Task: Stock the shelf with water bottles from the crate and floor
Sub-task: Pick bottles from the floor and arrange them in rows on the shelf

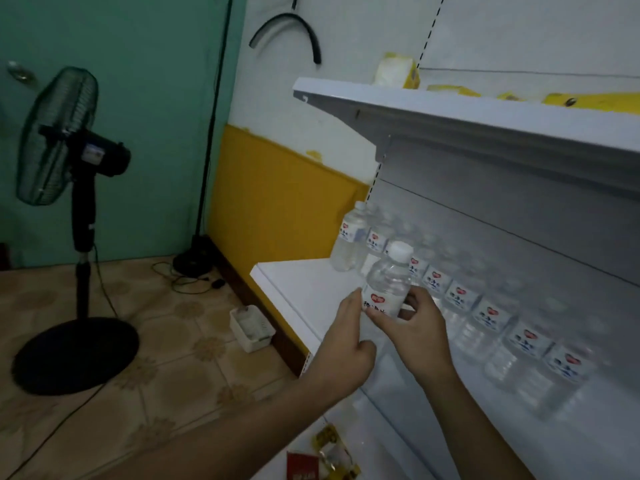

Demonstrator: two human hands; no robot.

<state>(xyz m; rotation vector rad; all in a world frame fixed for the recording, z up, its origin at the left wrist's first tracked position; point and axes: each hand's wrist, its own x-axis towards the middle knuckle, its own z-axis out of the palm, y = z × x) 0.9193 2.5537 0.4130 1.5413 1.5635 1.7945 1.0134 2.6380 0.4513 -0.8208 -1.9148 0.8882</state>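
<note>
A clear water bottle (389, 282) with a white cap and a red-and-white label is held upright over the front part of the white shelf (304, 282). My right hand (415, 332) grips its lower half from the right. My left hand (349, 344) touches the label from the left, fingers curled around it. A row of several matching bottles (491, 313) stands along the back of the shelf, running from the far left end to the right. No crate is in view.
An upper shelf (485, 123) overhangs the bottles and carries yellow packs (398, 71). A black standing fan (69, 188) is on the tiled floor at left, a small white basket (251, 329) by the wall, snack packets (329, 455) on a lower shelf.
</note>
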